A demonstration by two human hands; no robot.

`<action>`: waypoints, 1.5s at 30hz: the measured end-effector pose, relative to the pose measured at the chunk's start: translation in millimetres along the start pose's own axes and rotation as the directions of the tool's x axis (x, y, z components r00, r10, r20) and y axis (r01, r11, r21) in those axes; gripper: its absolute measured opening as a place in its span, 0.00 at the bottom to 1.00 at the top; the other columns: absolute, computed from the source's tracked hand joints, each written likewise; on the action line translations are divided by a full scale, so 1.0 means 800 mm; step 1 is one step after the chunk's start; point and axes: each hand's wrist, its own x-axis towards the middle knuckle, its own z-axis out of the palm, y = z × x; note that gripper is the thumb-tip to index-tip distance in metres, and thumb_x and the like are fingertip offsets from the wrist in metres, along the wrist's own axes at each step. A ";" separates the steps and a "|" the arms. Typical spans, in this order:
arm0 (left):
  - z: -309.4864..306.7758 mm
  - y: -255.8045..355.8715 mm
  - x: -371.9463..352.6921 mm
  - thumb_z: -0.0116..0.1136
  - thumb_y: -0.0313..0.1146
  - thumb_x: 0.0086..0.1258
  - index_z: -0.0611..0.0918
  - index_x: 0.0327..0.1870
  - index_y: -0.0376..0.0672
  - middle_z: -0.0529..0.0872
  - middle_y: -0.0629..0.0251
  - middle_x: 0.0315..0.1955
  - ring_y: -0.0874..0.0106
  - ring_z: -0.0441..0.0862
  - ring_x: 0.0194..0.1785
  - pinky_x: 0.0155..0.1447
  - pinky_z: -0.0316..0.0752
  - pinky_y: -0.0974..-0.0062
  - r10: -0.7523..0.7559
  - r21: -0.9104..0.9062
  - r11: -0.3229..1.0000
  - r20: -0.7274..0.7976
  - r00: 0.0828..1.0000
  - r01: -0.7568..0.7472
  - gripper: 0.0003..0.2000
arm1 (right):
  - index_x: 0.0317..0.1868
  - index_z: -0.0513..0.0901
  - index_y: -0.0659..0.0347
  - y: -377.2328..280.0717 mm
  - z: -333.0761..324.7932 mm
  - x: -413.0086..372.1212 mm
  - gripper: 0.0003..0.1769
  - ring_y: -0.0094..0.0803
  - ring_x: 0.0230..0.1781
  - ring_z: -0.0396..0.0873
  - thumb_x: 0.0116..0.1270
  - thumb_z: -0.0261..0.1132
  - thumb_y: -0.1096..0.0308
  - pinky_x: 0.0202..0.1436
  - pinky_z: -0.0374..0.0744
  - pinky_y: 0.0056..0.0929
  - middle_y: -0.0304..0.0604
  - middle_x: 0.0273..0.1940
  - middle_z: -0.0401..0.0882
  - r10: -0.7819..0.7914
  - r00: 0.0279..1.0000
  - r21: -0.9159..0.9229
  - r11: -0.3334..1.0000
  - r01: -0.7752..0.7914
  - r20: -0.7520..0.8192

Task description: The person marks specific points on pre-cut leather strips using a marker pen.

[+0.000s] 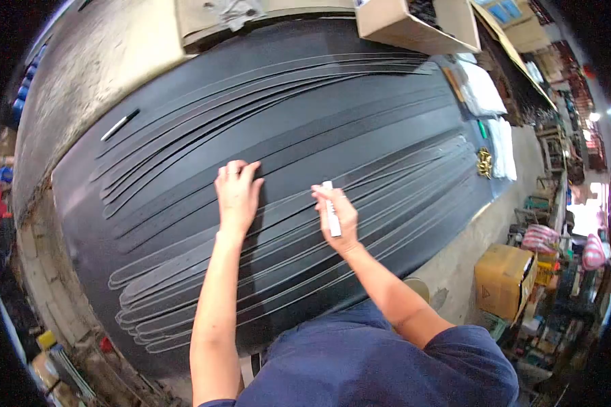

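My right hand (343,220) is closed around a white marker pen (333,220), held over the middle of a black-topped table (81,224). To its left, my left hand (236,197) rests with fingers apart on a long dark strip (183,210); nothing shows in its grasp. Nearer my body lies a bundle of long black strips (183,285) with rounded ends, several overlapping. Another group of black strips (204,122) stretches along the far side. The pen's tip is too small to make out.
A black-and-white pen (120,125) lies at the table's far left. An open cardboard box (414,30) is at the back. White plastic packs (482,88), a green marker (483,129) and brass-coloured pieces (484,163) sit at the right end. A closed carton (502,279) stands on the floor.
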 end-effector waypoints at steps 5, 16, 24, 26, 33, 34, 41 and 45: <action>-0.007 0.001 0.011 0.71 0.31 0.59 0.83 0.54 0.49 0.77 0.62 0.46 0.59 0.74 0.53 0.57 0.70 0.61 -0.019 0.015 1.000 0.092 0.996 0.018 0.20 | 0.57 0.81 0.59 -0.005 -0.007 0.006 0.23 0.46 0.37 0.81 0.63 0.62 0.87 0.42 0.81 0.35 0.50 0.38 0.81 -0.051 0.999 0.081 0.995 0.050 0.001; -0.022 0.017 0.034 0.75 0.31 0.54 0.85 0.50 0.47 0.78 0.63 0.42 0.61 0.75 0.50 0.58 0.70 0.63 -0.191 0.054 0.982 0.244 0.951 0.183 0.20 | 0.55 0.83 0.56 0.040 -0.101 0.067 0.17 0.39 0.34 0.80 0.66 0.67 0.80 0.39 0.79 0.31 0.46 0.36 0.81 -0.114 0.991 0.123 0.987 0.105 0.066; -0.004 0.023 0.024 0.76 0.33 0.53 0.86 0.48 0.49 0.79 0.65 0.44 0.62 0.75 0.51 0.59 0.69 0.62 -0.303 0.006 0.952 0.132 0.944 0.305 0.20 | 0.47 0.86 0.65 0.074 -0.086 0.144 0.10 0.18 0.34 0.78 0.72 0.67 0.68 0.40 0.78 0.20 0.35 0.36 0.85 0.310 0.908 0.496 0.763 -0.414 0.281; -0.004 0.023 0.025 0.76 0.33 0.53 0.86 0.48 0.48 0.79 0.65 0.44 0.62 0.74 0.51 0.59 0.69 0.62 -0.323 -0.015 0.945 0.134 0.937 0.327 0.19 | 0.42 0.85 0.64 0.082 -0.060 0.155 0.08 0.17 0.32 0.77 0.70 0.69 0.68 0.36 0.76 0.20 0.33 0.33 0.84 0.333 0.901 0.476 0.767 -0.431 0.279; -0.005 0.021 0.025 0.76 0.32 0.53 0.87 0.47 0.44 0.80 0.62 0.41 0.61 0.75 0.50 0.56 0.72 0.64 -0.310 -0.005 0.950 0.110 0.944 0.312 0.19 | 0.32 0.81 0.63 0.100 -0.002 0.161 0.09 0.15 0.27 0.74 0.66 0.71 0.68 0.30 0.72 0.20 0.31 0.25 0.80 0.371 0.896 0.368 0.819 -0.440 0.245; -0.006 0.023 0.026 0.76 0.32 0.52 0.87 0.47 0.45 0.80 0.63 0.42 0.62 0.75 0.50 0.57 0.71 0.64 -0.319 -0.006 0.947 0.116 0.941 0.321 0.19 | 0.32 0.81 0.63 0.101 -0.001 0.161 0.09 0.15 0.27 0.73 0.66 0.70 0.68 0.30 0.72 0.21 0.31 0.25 0.80 0.357 0.906 0.376 0.826 -0.420 0.227; -0.002 0.014 0.022 0.77 0.37 0.52 0.87 0.46 0.50 0.79 0.68 0.44 0.63 0.74 0.51 0.60 0.67 0.62 -0.324 -0.023 0.944 0.120 0.938 0.329 0.19 | 0.33 0.81 0.63 0.102 0.000 0.162 0.09 0.15 0.27 0.73 0.68 0.70 0.68 0.30 0.72 0.21 0.32 0.25 0.79 0.284 0.933 0.320 0.883 -0.345 0.220; -0.002 0.013 0.021 0.77 0.36 0.52 0.87 0.46 0.50 0.79 0.68 0.44 0.63 0.74 0.51 0.60 0.67 0.63 -0.310 -0.025 0.949 0.105 0.945 0.314 0.19 | 0.32 0.80 0.62 0.098 -0.001 0.161 0.09 0.15 0.26 0.72 0.68 0.69 0.68 0.30 0.71 0.21 0.31 0.24 0.78 0.281 0.932 0.312 0.885 -0.345 0.230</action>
